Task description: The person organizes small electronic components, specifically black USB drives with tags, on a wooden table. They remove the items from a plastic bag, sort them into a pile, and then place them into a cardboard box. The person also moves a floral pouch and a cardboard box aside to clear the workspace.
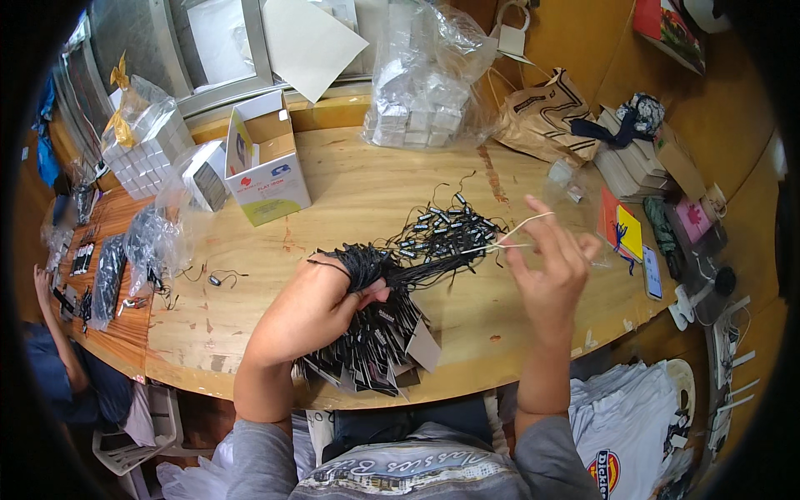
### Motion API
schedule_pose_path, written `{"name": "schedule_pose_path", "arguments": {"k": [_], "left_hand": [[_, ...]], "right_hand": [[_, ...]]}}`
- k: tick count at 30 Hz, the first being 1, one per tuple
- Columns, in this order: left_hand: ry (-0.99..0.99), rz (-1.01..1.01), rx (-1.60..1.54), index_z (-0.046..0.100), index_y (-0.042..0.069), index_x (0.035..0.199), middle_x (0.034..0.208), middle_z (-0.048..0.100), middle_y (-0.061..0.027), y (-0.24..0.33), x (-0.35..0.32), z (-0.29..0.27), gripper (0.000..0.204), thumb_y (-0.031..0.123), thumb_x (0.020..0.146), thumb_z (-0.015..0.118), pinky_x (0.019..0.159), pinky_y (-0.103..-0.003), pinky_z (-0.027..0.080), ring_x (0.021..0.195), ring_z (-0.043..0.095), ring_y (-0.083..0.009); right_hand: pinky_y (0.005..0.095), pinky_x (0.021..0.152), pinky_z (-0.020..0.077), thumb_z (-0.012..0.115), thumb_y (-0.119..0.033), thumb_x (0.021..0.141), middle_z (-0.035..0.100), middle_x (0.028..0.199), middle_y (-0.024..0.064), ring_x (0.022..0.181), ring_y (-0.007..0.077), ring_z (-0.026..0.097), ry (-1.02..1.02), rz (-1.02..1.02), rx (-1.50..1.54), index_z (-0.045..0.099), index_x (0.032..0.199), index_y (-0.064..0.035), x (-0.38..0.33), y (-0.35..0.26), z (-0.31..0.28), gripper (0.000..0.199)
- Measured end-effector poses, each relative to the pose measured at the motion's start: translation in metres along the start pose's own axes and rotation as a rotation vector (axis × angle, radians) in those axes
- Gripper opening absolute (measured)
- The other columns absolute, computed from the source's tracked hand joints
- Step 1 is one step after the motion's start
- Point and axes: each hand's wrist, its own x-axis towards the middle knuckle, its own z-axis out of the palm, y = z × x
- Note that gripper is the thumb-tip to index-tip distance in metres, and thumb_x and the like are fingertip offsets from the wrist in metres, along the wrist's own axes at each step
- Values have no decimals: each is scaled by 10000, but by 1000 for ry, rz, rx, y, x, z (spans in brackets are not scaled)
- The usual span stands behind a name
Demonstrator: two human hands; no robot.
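Observation:
My left hand (302, 310) is closed around a thick bundle of thin black cords (363, 267) above the table. Below that hand, many black hang tags (358, 358) fan out toward the table's near edge. To the right and away from me, the cords run out to a cluster of small black pieces with pale markings (446, 231). A pale rubber band (525, 223) is stretched across the fingers of my right hand (550, 265), its other end reaching toward the cords. Where the band meets the cords is too fine to make out.
An open white and yellow-green box (268, 183) stands at the back left. Bagged small boxes (421, 108) and a brown paper bag (546, 121) line the back. At the right lie a yellow notepad (629, 232) and a phone (652, 272). Another person's arm (62, 325) shows far left.

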Motion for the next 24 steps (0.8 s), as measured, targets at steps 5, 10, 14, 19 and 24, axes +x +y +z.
{"name": "schedule_pose_path", "arguments": {"k": [5, 10, 14, 19, 24], "left_hand": [[-6, 48, 19, 546, -23, 715, 685, 560, -156, -4, 0, 3, 100, -55, 640, 489, 573, -316, 426, 644, 541, -294], [-8, 39, -26, 544, -21, 710, 684, 558, -154, -3, 1, 3, 87, -47, 644, 493, 576, -320, 426, 650, 542, -296], [-7, 51, -16, 546, -18, 712, 685, 557, -152, -2, 0, 3, 83, -45, 649, 499, 578, -323, 426, 658, 542, -298], [2, 40, 26, 552, -11, 719, 696, 560, -153, -1, -1, 3, 84, -40, 651, 511, 579, -330, 426, 663, 539, -303], [-7, 69, 46, 560, 5, 713, 686, 567, -138, -2, -1, 4, 88, -26, 645, 513, 582, -329, 434, 651, 545, -295]], "right_hand": [[264, 580, 263, 659, -163, 628, 596, 692, 11, 505, 124, 484, -432, -145, 577, 566, 738, -72, 3, 12, -24, 170], [211, 465, 262, 684, -113, 619, 510, 550, -8, 446, 59, 361, -435, 241, 866, 550, 719, -23, -6, -9, 0, 190], [192, 394, 225, 658, -61, 638, 509, 578, -9, 464, 55, 363, -140, 474, 1109, 559, 719, -24, -10, -19, 14, 133], [232, 529, 275, 638, -67, 643, 525, 619, -9, 485, 82, 428, -230, 128, 656, 576, 678, -56, 2, -17, -1, 71], [258, 619, 271, 620, -63, 642, 526, 657, -7, 514, 104, 461, -125, 22, 446, 573, 689, -67, 3, -17, -3, 67]]}}
